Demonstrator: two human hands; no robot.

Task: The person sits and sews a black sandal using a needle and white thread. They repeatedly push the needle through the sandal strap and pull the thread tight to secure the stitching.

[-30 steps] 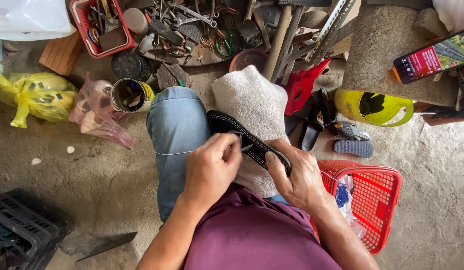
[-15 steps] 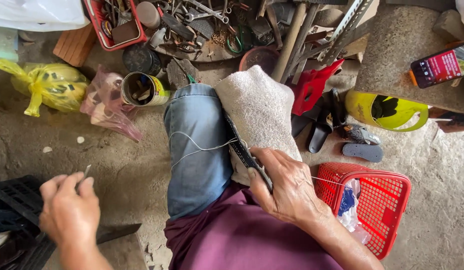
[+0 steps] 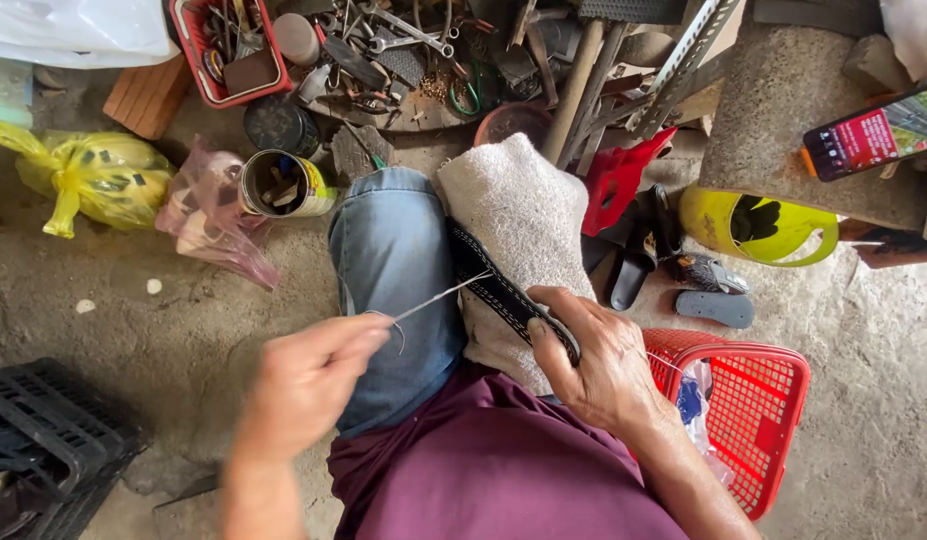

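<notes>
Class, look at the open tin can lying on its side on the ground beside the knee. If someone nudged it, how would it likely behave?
The tin can lies on its round side, so it would probably roll. Items visible inside its open mouth might shift or spill. The pink plastic bag against it would likely stop it rolling that way.

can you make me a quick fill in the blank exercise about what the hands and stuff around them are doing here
1. The left hand pulls a thin ____ away from the black strap.
2. The right hand presses the strap against a pale ____ laid over the knee.
3. The plastic basket beside the right hand is ____ in colour.
4. The knotted bag lying on the ground at the far left is ____.

Missing words: thread; towel; red; yellow
</notes>
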